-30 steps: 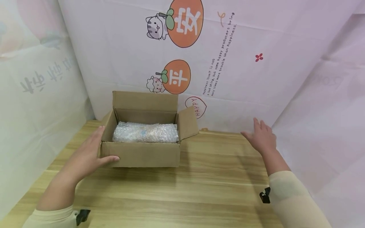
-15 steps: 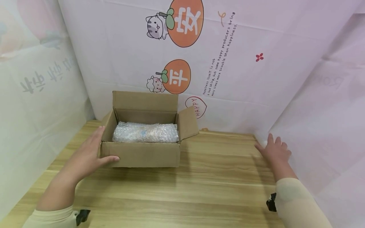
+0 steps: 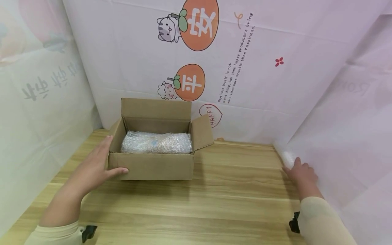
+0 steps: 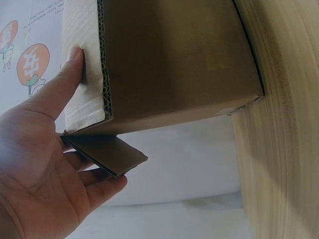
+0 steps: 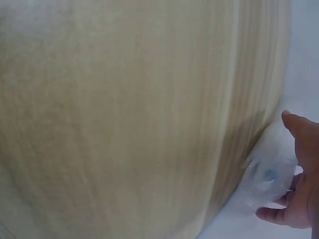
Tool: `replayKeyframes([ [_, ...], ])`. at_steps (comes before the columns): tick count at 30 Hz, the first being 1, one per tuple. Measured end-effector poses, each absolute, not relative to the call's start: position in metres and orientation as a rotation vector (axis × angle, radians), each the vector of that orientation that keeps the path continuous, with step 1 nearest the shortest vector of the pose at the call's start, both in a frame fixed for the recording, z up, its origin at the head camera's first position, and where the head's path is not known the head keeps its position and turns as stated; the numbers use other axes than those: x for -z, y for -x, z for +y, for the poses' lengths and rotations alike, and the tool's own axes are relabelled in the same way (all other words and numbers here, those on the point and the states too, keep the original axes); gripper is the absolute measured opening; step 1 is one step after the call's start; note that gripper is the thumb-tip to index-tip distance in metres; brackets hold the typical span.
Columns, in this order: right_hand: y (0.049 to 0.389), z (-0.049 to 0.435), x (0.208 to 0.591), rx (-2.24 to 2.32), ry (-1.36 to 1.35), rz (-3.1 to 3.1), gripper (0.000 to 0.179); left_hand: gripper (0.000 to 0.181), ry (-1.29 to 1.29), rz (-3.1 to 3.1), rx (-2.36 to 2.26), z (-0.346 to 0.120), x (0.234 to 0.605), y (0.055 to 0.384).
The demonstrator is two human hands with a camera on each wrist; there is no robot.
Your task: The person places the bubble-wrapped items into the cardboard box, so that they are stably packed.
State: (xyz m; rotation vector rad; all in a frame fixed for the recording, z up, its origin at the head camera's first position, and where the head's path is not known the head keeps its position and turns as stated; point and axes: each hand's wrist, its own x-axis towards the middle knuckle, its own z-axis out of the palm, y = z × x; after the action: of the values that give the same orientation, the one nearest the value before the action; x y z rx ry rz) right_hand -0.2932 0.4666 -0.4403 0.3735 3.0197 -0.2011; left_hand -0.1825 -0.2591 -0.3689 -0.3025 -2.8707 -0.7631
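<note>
An open cardboard box (image 3: 151, 166) stands at the back left of the table. Inside lies a package in clear bubble wrap (image 3: 156, 143). My left hand (image 3: 88, 173) holds the box at its left front corner. In the left wrist view the thumb lies on one flap (image 4: 84, 94), and the fingers are behind a side flap (image 4: 109, 152). At the far right, my right hand (image 3: 303, 175) is at another bubble-wrapped piece (image 5: 264, 169) lying along the right wall. Its thumb and fingers are spread beside the wrap, partly hidden at the edge of the right wrist view.
The wooden table (image 3: 232, 200) is bordered by white printed sheeting (image 3: 260, 88) at the back and on both sides. The box's right flap (image 3: 202, 132) sticks outward and its back flap (image 3: 156, 108) stands up near the back sheeting.
My right hand has moved right and toward me, down to the bubble-wrapped piece by the right wall. My left hand and the box have stayed in place.
</note>
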Motion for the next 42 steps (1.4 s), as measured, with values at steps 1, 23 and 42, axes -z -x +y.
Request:
replayKeyframes([
  [1,0.293,0.469,0.442,0.219,-0.37,3.01,0.107,0.126,0.302,-2.871,0.763,-0.259,0.369,0.182],
  [23,0.302,0.478,0.453,0.321,-0.352,3.035,0.074,0.125,0.29,-2.862,0.764,-0.262,0.37,0.182],
  [42,0.297,0.458,0.434,0.386,-0.279,3.154,0.078,0.126,0.271,-2.891,0.775,-0.262,0.37,0.184],
])
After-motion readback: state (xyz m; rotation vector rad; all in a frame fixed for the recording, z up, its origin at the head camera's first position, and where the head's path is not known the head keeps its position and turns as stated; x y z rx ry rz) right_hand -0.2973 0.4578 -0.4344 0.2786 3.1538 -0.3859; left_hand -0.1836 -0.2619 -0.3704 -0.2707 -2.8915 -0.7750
